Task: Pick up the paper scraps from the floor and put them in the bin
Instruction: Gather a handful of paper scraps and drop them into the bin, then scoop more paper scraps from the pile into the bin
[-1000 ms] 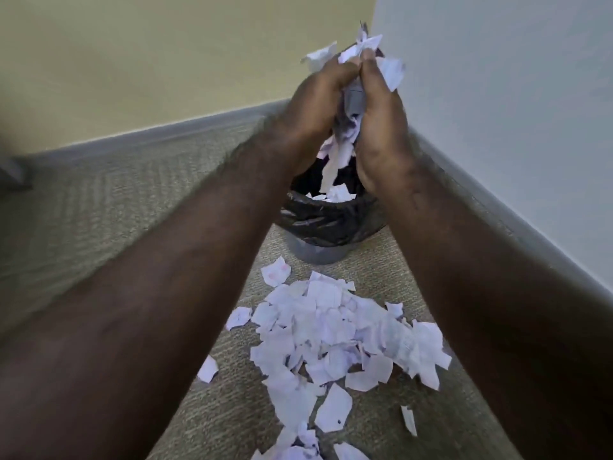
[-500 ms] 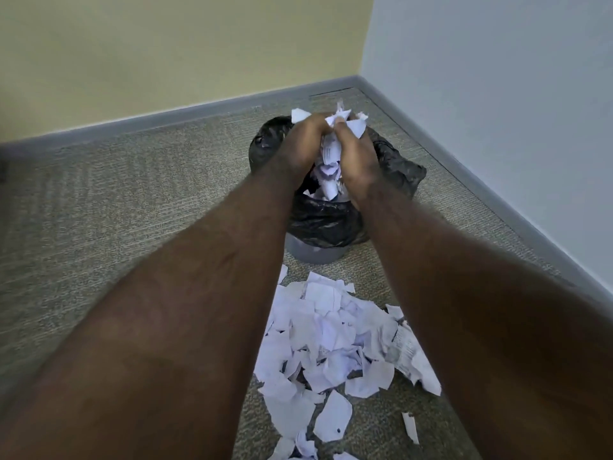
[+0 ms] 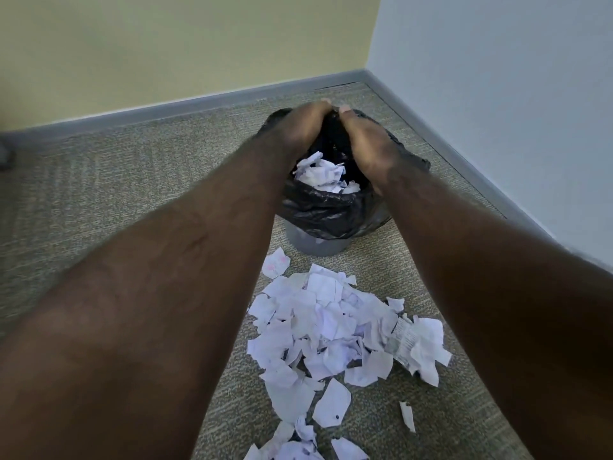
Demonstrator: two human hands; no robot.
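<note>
A small grey bin (image 3: pixel 310 244) lined with a black bag (image 3: pixel 326 212) stands on the carpet near the room's corner. White paper scraps (image 3: pixel 321 174) lie inside it. My left hand (image 3: pixel 297 129) and my right hand (image 3: pixel 368 146) hover over the bin's mouth, backs up, fingertips nearly touching at the far side and palms spread apart. No paper shows between them. A large pile of torn scraps (image 3: pixel 331 327) covers the carpet in front of the bin, between my forearms.
Grey skirting (image 3: pixel 199 102) runs along a yellow wall behind the bin and a pale wall (image 3: pixel 497 94) on the right. Single stray scraps lie at the front right (image 3: pixel 407 416) and near the bin's foot (image 3: pixel 275 263).
My hands came down from high above the bin to its mouth and parted. The bunch of scraps they were squeezing now lies inside the bin.
</note>
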